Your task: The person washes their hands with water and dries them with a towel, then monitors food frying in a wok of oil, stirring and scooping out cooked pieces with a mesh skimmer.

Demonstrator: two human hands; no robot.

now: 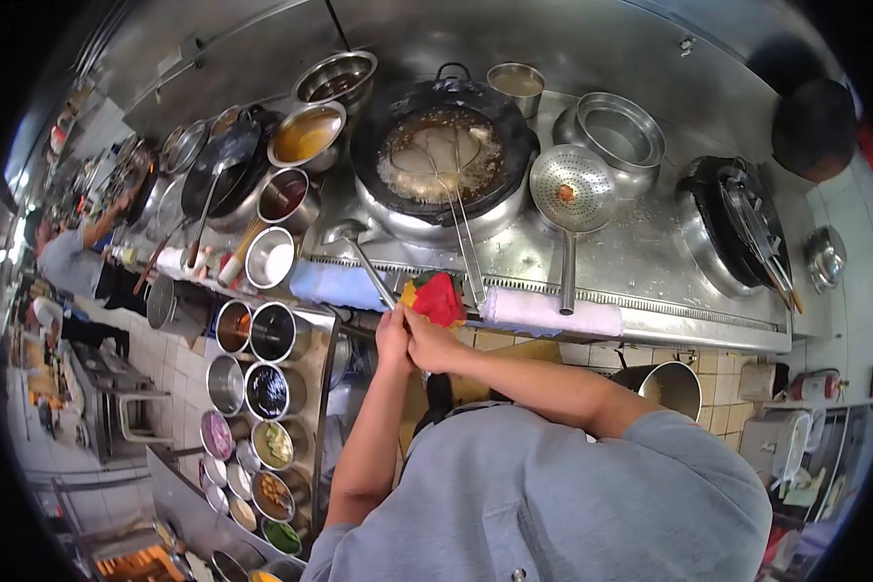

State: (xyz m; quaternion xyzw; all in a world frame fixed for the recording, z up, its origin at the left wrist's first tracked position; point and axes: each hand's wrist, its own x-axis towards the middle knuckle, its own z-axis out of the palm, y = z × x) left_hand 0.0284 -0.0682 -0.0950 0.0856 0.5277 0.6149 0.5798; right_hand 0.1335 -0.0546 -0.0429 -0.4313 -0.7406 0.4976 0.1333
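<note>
My left hand [392,337] and my right hand [430,345] are together at the stove's front edge, fingers closed. What they hold, if anything, is hidden. A ladle [367,262] lies just beyond them, its handle reaching down to my fingers. Right beside them is a red and yellow cloth-like piece [439,299]. Ahead, a black wok [367,160] holds bubbling oil with pale food in it. A wire skimmer [467,242] rests in that oil, its long handle leaning over the front edge toward the red piece.
A perforated strainer [574,179] lies right of the wok, near a metal pot [655,145]. Folded towels, blue [335,284] and pink [553,312], line the edge. A second wok [698,228] is at right. Several seasoning containers [225,385] stand left; a co-worker [73,262] is beyond.
</note>
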